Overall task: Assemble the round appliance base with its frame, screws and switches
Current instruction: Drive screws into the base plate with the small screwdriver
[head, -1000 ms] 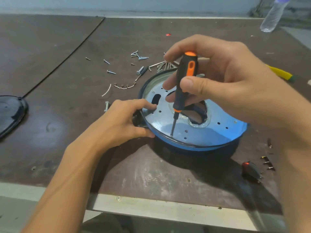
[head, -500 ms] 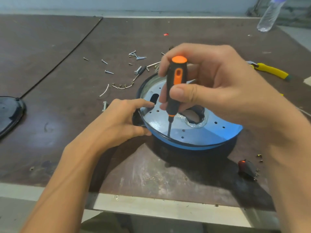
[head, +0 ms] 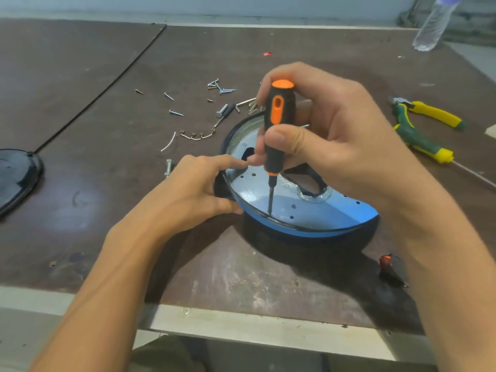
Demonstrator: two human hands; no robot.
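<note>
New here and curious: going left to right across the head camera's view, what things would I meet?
A black cover at the left edge → loose screws → orange-and-black screwdriver → green-and-yellow pliers.

Worn: you are wearing an olive-green garment (head: pixel 161 354), showing at 6 o'clock; left forearm (head: pixel 112 269), right forearm (head: pixel 445 259) showing bare.

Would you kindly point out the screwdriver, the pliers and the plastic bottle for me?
screwdriver (head: pixel 277 114): head view, on the orange inlay of its black handle.
pliers (head: pixel 414 140): head view, on the green handle nearer the person.
plastic bottle (head: pixel 432 25): head view, on its clear body.
</note>
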